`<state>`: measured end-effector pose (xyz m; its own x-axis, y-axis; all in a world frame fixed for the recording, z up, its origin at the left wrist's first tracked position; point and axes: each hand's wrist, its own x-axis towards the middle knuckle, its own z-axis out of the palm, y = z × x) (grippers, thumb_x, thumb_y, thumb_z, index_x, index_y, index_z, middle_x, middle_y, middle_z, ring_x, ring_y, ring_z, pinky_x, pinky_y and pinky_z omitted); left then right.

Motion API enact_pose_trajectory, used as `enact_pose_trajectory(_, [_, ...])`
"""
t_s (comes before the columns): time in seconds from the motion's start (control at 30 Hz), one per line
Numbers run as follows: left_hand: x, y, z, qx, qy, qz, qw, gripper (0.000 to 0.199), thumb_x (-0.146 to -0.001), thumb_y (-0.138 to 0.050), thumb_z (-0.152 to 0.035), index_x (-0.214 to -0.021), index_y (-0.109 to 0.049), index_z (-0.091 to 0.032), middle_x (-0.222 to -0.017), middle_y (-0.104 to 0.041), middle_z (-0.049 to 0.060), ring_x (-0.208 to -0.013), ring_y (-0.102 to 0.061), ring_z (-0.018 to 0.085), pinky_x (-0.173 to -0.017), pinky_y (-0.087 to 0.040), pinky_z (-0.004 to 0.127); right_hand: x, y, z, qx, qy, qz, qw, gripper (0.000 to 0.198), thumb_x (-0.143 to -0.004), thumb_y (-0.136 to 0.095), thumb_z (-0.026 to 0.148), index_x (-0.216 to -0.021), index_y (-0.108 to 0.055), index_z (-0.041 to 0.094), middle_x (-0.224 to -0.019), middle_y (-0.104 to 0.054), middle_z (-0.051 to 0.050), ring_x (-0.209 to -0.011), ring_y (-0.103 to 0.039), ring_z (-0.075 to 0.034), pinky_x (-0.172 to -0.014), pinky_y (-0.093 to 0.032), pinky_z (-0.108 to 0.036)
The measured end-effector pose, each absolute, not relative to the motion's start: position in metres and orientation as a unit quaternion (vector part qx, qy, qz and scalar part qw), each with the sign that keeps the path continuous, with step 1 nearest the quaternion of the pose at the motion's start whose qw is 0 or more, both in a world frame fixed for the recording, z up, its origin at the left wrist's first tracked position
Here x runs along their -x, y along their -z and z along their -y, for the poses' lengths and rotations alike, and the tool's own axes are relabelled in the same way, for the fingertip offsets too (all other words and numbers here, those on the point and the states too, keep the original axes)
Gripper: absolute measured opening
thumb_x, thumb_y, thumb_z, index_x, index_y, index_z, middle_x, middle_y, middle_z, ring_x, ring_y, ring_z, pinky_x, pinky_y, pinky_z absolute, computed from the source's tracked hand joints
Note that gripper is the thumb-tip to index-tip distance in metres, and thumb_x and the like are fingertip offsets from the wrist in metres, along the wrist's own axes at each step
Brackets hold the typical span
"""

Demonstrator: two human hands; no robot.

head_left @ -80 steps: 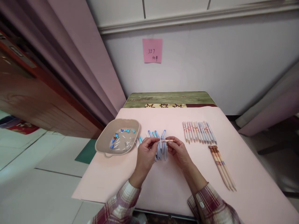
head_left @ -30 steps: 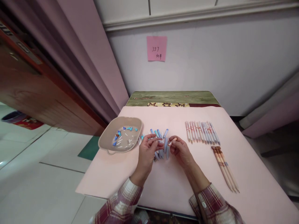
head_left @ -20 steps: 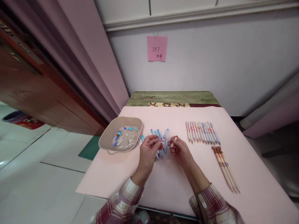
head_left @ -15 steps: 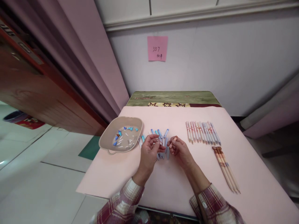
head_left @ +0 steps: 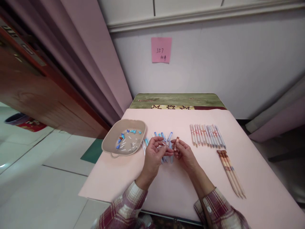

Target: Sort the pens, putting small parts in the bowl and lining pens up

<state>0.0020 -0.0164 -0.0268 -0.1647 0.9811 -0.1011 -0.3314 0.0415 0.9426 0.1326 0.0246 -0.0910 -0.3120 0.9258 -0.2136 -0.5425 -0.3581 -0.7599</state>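
My right hand [head_left: 187, 156] pinches a short brown-topped pen barrel [head_left: 177, 140] upright between thumb and fingers. Close beside it, my left hand [head_left: 152, 156] has thumb and fingers pressed together around a small slim piece, too small to name; its fingertips reach the right hand's. Beneath both hands lies a loose pile of blue pen parts [head_left: 170, 136], partly hidden by the fingers. Thin white tubes [head_left: 143, 147] lie at the pile's left side.
A beige basin [head_left: 107, 148] at the left holds blue caps and small white pieces. A row of pale pens [head_left: 207, 136] lies at the right, with three brown-topped pens [head_left: 231, 175] nearer me. A pink note [head_left: 161, 50] hangs on the wall behind the table.
The brown-topped barrel has turned more upright in my right hand. My left fingers have moved slightly right, closer to the right hand.
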Motion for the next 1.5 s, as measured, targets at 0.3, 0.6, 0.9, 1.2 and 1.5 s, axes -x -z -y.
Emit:
enact_pose_trajectory(0.3, [-0.001,0.027,0.017,-0.341,-0.594,-0.484,0.545,0.027,-0.070,-0.075,-0.026,-0.085,-0.053,-0.017,-0.078,-0.059,-0.003,-0.063,-0.069,0.015,-0.063,-0.060,0.032,-0.133,0.092,-0.025,0.328,-0.758,0.278,0.491,0.026,-0.073,-0.076,0.040,-0.085,-0.069,0.018,-0.067,-0.059,0.001,-0.049,-0.046,-0.006,-0.044,-0.035,-0.018])
enact_pose_trajectory(0.6, [0.002,0.029,0.013,-0.319,-0.594,-0.496,0.548,0.023,-0.073,-0.073,-0.032,-0.086,-0.065,-0.015,-0.074,-0.066,0.002,-0.064,-0.065,0.014,-0.063,-0.055,0.028,-0.134,0.095,-0.026,0.315,-0.749,0.297,0.502,0.019,-0.073,-0.071,0.034,-0.080,-0.064,0.017,-0.070,-0.065,-0.001,-0.042,-0.044,-0.005,-0.037,-0.028,-0.017])
enact_pose_trajectory(0.9, [0.002,0.048,0.010,-0.389,-0.560,-0.547,0.484,0.021,-0.069,-0.075,-0.030,-0.085,-0.075,-0.016,-0.076,-0.069,0.003,-0.070,-0.060,0.012,-0.068,-0.046,0.024,-0.131,0.099,-0.021,0.335,-0.708,0.406,0.471,0.036,-0.083,-0.062,0.051,-0.075,-0.063,0.016,-0.059,-0.058,0.003,-0.037,-0.038,-0.004,-0.036,-0.024,-0.019])
enact_pose_trajectory(1.2, [0.001,0.053,0.016,-0.407,-0.556,-0.536,0.487,0.023,-0.071,-0.074,-0.030,-0.090,-0.072,-0.016,-0.081,-0.071,0.005,-0.076,-0.064,0.016,-0.073,-0.048,0.027,-0.132,0.096,-0.020,0.330,-0.698,0.416,0.480,0.026,-0.079,-0.070,0.040,-0.073,-0.061,0.017,-0.059,-0.058,0.004,-0.037,-0.036,-0.003,-0.036,-0.022,-0.019])
enact_pose_trajectory(1.5, [0.000,0.045,0.015,-0.392,-0.570,-0.547,0.473,0.014,-0.073,-0.072,-0.027,-0.078,-0.067,-0.015,-0.069,-0.066,0.000,-0.063,-0.060,0.012,-0.065,-0.047,0.024,-0.130,0.089,-0.018,0.352,-0.661,0.460,0.478,0.027,-0.078,-0.070,0.040,-0.068,-0.061,0.016,-0.053,-0.054,0.005,-0.038,-0.034,-0.004,-0.037,-0.022,-0.019])
